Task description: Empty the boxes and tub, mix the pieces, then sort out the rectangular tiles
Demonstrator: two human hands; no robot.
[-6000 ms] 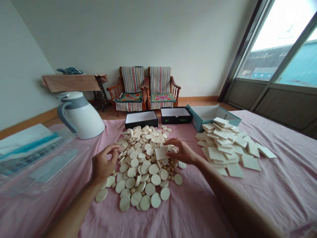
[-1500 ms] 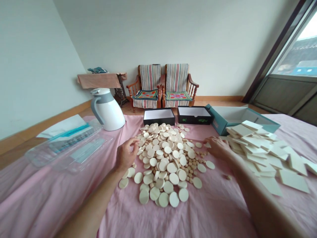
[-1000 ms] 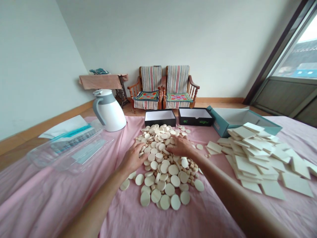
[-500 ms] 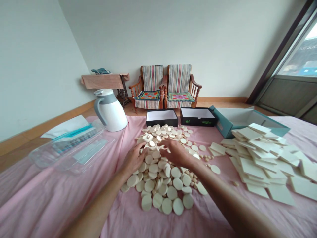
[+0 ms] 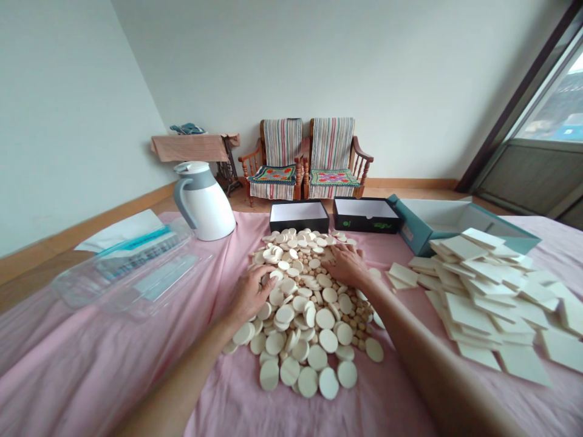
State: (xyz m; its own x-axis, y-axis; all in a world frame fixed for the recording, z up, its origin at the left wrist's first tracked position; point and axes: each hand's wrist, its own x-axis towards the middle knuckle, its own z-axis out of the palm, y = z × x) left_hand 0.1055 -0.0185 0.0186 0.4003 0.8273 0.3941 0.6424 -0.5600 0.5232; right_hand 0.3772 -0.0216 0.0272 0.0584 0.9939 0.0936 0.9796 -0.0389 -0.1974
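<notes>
We are in a room with pale plain walls [image 5: 68,121] that meet a wooden skirting board [image 5: 91,232] and a wood floor [image 5: 234,205]. Against the far wall we see two wooden armchairs [image 5: 279,159] side by side, with striped covers and bright embroidered seat cushions. To their left stands a treadle table [image 5: 189,147] under a brownish cloth. On our right, a tall dark-framed window [image 5: 558,103] lets in bright daylight above dull lower panels [image 5: 532,176].

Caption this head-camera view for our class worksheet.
Left hand and right hand rest on a heap of pale round wooden discs on a pink cloth, beside cream square tiles.
</notes>
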